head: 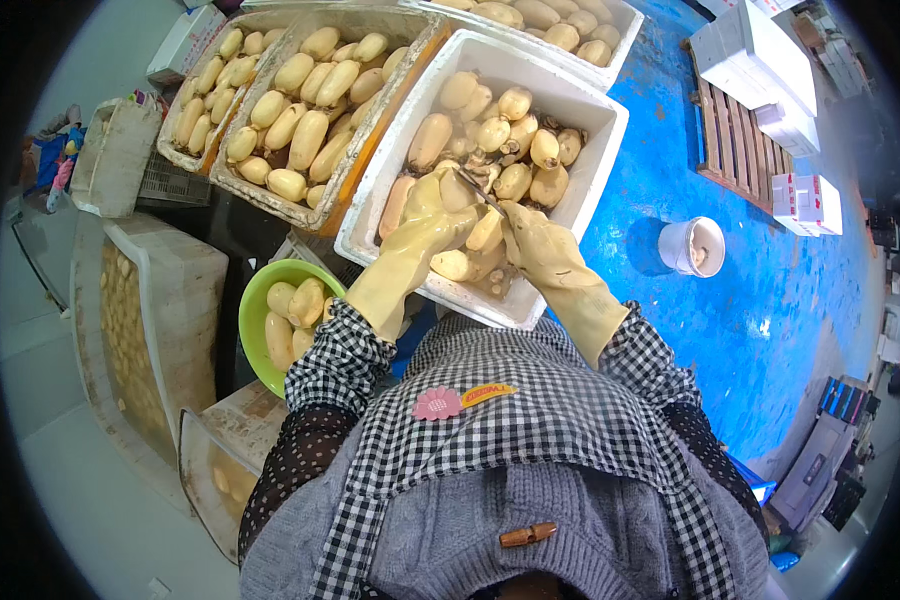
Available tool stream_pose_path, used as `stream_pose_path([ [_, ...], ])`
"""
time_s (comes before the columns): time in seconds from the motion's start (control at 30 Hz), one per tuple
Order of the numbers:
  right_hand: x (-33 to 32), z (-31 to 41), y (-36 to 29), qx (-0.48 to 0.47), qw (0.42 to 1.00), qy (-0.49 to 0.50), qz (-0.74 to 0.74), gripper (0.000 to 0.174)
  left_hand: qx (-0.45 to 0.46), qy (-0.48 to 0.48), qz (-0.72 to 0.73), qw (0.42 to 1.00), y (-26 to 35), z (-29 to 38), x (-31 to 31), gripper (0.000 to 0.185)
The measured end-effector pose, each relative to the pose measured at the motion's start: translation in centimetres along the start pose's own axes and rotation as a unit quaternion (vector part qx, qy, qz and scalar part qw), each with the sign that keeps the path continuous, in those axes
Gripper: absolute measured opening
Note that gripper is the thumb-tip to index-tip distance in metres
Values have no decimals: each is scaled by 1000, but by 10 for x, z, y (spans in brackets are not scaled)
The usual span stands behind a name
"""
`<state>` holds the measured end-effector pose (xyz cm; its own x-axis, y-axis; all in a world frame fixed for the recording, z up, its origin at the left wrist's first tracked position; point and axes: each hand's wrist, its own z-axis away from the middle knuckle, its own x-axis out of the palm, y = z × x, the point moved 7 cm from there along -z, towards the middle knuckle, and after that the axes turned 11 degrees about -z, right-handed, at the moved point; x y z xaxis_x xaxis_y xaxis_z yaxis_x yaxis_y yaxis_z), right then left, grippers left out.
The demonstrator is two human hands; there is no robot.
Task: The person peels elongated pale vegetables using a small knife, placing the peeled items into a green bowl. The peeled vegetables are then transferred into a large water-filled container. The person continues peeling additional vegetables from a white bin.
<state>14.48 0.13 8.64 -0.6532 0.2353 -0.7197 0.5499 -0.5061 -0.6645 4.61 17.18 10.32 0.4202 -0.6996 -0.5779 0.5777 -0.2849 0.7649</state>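
Note:
Over a white foam box of lotus root segments in water, both hands wear pale yellow rubber gloves. My left hand is closed around a lotus root segment. My right hand grips a thin dark tool, perhaps a knife, whose tip points up and left to the held root. Peeled-looking lotus roots lie beyond the hands, some with dark ends. More roots sit between the two gloves, near the box's front side.
A lime-green basin of lotus roots stands at the left. Foam boxes of roots adjoin the box's left side, another its far side. A white bucket stands on the blue floor at right, a wooden pallet beyond. Large tubs are at left.

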Motion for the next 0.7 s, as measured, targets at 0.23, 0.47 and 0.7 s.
stream_pose_path([
  [0.23,20,-27,13,66,994,-54,75,29,-18,-52,-13,998,18,7,9,47],
  [0.47,9,-52,39,118,984,-135,-2,28,44,-294,151,943,24,0,11,66],
  [0.7,-17,-20,-6,-22,999,-33,-29,36,-38,-56,242,968,-37,1,0,73],
])
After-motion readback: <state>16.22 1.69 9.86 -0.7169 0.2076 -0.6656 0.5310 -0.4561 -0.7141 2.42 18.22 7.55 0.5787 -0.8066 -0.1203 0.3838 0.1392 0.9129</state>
